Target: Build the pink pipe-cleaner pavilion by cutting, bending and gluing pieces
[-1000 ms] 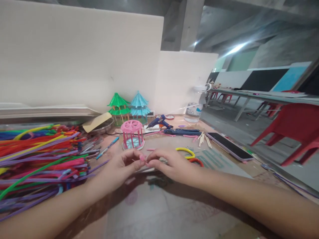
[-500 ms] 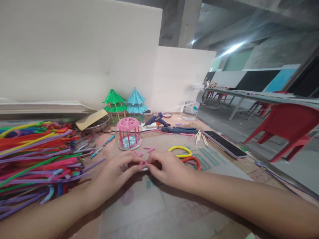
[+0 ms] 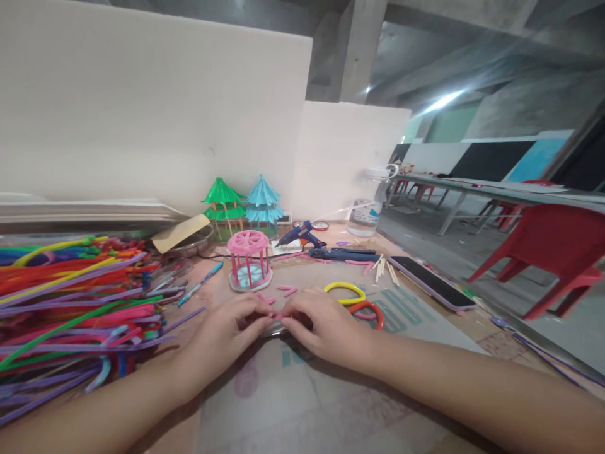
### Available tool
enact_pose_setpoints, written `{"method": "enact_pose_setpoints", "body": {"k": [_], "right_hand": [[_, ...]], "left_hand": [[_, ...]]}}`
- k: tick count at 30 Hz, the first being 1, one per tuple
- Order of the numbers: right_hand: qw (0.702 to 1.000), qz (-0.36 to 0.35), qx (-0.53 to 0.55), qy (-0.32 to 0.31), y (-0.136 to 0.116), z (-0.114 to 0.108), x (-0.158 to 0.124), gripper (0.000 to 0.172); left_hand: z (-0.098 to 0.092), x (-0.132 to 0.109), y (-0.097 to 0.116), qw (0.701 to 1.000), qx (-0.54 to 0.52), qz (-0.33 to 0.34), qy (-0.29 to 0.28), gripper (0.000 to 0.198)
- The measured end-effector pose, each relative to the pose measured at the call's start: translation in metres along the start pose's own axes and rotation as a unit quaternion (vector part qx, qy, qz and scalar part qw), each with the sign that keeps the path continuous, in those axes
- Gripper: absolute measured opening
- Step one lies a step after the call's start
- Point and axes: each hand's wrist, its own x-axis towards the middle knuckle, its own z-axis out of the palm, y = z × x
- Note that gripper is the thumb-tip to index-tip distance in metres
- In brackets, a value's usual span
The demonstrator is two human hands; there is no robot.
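Fingertips of my left hand (image 3: pixel 243 318) and my right hand (image 3: pixel 316 318) meet in a pinch around a short pink pipe cleaner piece (image 3: pixel 278 315). Both hands are closed on it, and most of it is hidden by the fingers. Scissors (image 3: pixel 273 329) lie just under my fingertips, with yellow and orange handles (image 3: pixel 346 293) to the right, partly behind my right hand. Short pink pieces (image 3: pixel 286 289) are scattered beyond my hands. Behind them stands a small pink pavilion frame (image 3: pixel 249 258) with upright posts, a spoked top and a light blue base.
Bundles of coloured pipe cleaners (image 3: pixel 80 302) cover the left side. Behind are a green model pavilion (image 3: pixel 222 205), a blue one (image 3: pixel 263 205), a glue gun (image 3: pixel 302 234), pliers (image 3: pixel 343 254) and a water bottle (image 3: pixel 366 205). A phone (image 3: pixel 432 280) and wooden sticks (image 3: pixel 384 270) lie right.
The view has tipped up slightly, so everything sits a little lower and further right. My hands keep their pinch on the pink piece, with the fingertips barely shifted.
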Motion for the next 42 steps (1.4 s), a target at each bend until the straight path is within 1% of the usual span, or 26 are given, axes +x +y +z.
{"method": "enact_pose_setpoints", "body": {"k": [3, 7, 13, 19, 24, 27, 31, 36, 39, 42], "right_hand": [[1.000, -0.023, -0.019, 0.002, 0.002, 0.001, -0.001, 0.008], [0.997, -0.064, -0.048, 0.014, 0.007, 0.003, -0.002, 0.014], [0.996, -0.060, -0.054, 0.035, 0.012, 0.005, -0.001, 0.005], [0.994, -0.065, -0.084, 0.032, 0.015, 0.006, -0.001, 0.009], [0.993, -0.064, -0.093, 0.023, 0.015, 0.007, -0.001, 0.010], [0.993, -0.069, -0.094, 0.029, 0.015, 0.007, -0.001, 0.009], [0.989, -0.098, -0.098, 0.049, 0.016, 0.008, -0.002, 0.008], [0.985, -0.128, -0.091, 0.067, 0.017, 0.010, -0.001, 0.011], [0.986, -0.127, -0.081, 0.075, 0.017, 0.010, -0.001, 0.011], [0.989, -0.114, -0.077, 0.061, 0.016, 0.010, -0.001, 0.011]], "left_hand": [[0.000, 0.001, 0.001, 1.000, -0.001, -0.018, -0.011, 0.020], [-0.001, 0.003, 0.005, 0.999, -0.016, -0.033, -0.007, 0.022], [-0.001, 0.005, 0.005, 0.998, -0.024, -0.056, -0.017, 0.024], [-0.003, 0.005, 0.007, 0.998, -0.023, -0.063, -0.020, 0.024], [-0.002, 0.005, 0.003, 0.998, -0.027, -0.055, -0.020, 0.024], [-0.002, 0.005, 0.001, 0.998, -0.027, -0.058, -0.024, 0.025], [-0.002, 0.006, 0.001, 0.996, -0.039, -0.073, -0.021, 0.026], [-0.003, 0.007, -0.001, 0.993, -0.063, -0.098, -0.032, 0.028], [-0.002, 0.007, -0.002, 0.993, -0.055, -0.093, -0.035, 0.028], [-0.001, 0.006, -0.003, 0.995, -0.043, -0.082, -0.047, 0.029]]}}
